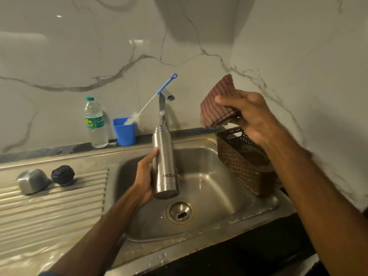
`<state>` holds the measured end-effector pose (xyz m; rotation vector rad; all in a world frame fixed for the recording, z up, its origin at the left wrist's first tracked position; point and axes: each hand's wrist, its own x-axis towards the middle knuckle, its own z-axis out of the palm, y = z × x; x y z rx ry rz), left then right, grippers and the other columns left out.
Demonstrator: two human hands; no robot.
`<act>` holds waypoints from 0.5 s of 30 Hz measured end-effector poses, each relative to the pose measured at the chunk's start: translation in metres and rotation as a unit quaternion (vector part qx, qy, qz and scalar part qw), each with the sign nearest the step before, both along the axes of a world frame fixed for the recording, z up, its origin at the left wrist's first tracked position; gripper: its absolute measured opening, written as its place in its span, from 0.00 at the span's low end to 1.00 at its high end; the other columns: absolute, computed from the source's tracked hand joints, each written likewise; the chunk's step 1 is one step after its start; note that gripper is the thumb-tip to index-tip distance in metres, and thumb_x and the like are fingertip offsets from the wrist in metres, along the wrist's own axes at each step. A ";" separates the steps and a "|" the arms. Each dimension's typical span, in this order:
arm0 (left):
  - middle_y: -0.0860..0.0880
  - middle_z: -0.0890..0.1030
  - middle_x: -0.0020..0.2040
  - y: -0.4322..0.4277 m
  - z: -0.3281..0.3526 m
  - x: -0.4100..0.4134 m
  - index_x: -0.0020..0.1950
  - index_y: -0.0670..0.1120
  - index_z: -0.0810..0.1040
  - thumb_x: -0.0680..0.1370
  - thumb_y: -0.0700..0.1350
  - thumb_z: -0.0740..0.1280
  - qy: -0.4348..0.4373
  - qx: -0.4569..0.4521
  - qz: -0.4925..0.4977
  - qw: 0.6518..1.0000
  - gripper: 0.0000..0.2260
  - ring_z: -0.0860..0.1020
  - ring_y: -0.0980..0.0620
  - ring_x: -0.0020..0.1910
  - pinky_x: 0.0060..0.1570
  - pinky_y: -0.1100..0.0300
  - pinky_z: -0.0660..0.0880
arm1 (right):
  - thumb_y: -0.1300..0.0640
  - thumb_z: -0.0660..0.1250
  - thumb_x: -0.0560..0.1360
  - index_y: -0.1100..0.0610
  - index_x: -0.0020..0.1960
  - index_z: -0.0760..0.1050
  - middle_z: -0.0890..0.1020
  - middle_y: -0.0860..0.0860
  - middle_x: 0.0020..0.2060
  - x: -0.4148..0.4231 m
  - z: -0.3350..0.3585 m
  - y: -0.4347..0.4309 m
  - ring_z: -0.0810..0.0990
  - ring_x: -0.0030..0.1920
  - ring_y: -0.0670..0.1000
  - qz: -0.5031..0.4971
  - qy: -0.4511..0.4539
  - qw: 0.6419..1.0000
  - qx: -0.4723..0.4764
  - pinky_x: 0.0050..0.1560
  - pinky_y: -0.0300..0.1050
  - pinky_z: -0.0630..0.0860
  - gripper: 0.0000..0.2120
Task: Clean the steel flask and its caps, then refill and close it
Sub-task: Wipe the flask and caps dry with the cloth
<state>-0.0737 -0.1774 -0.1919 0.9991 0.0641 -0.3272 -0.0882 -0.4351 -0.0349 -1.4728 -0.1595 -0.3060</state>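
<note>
Steel flask (164,164), mouth up, is gripped around its lower body by the left hand (144,180) over the sink (215,196). Its steel cap (32,181) and black cap (62,175) are seen at nine o'clock on the drainboard (49,212). At two o'clock, a red-striped cloth (217,102) is pinched in the right hand (249,116) above a brown basket (239,162).

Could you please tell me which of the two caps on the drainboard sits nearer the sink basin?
The black cap; the steel cap lies farther left, away from the basin.
</note>
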 end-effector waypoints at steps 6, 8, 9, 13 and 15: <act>0.32 0.81 0.48 0.005 0.000 0.002 0.60 0.33 0.79 0.81 0.59 0.64 0.010 -0.015 -0.006 1.000 0.27 0.82 0.36 0.41 0.44 0.46 0.82 | 0.59 0.83 0.66 0.56 0.56 0.83 0.87 0.49 0.49 0.028 -0.074 0.057 0.87 0.50 0.50 -0.010 -0.030 0.984 -0.173 0.45 0.45 0.84 0.19; 0.32 0.81 0.48 0.006 -0.002 0.004 0.57 0.33 0.80 0.81 0.59 0.64 0.010 -0.009 0.003 1.000 0.27 0.82 0.37 0.40 0.44 0.47 0.83 | 0.59 0.82 0.68 0.55 0.56 0.82 0.87 0.48 0.49 0.039 -0.098 0.069 0.86 0.51 0.48 0.000 -0.053 0.971 -0.231 0.49 0.45 0.84 0.18; 0.32 0.82 0.49 0.007 -0.004 0.006 0.57 0.33 0.80 0.81 0.59 0.64 0.012 -0.004 0.007 1.000 0.27 0.82 0.37 0.41 0.46 0.46 0.83 | 0.58 0.81 0.69 0.54 0.56 0.82 0.86 0.47 0.49 0.045 -0.107 0.072 0.85 0.51 0.47 0.004 -0.069 0.965 -0.255 0.52 0.46 0.83 0.17; 0.31 0.82 0.53 0.009 -0.012 0.014 0.63 0.32 0.79 0.80 0.60 0.66 0.021 0.019 0.018 0.999 0.30 0.82 0.36 0.46 0.54 0.44 0.80 | 0.58 0.78 0.72 0.54 0.58 0.79 0.85 0.46 0.50 0.061 -0.124 0.070 0.83 0.52 0.46 -0.009 -0.092 0.956 -0.279 0.55 0.48 0.82 0.15; 0.31 0.81 0.55 0.009 -0.016 0.017 0.64 0.33 0.78 0.80 0.60 0.66 0.025 0.028 0.026 0.999 0.30 0.81 0.35 0.48 0.55 0.44 0.80 | 0.59 0.77 0.74 0.55 0.59 0.78 0.84 0.46 0.50 0.063 -0.128 0.070 0.83 0.52 0.45 -0.014 -0.109 0.954 -0.279 0.55 0.46 0.82 0.15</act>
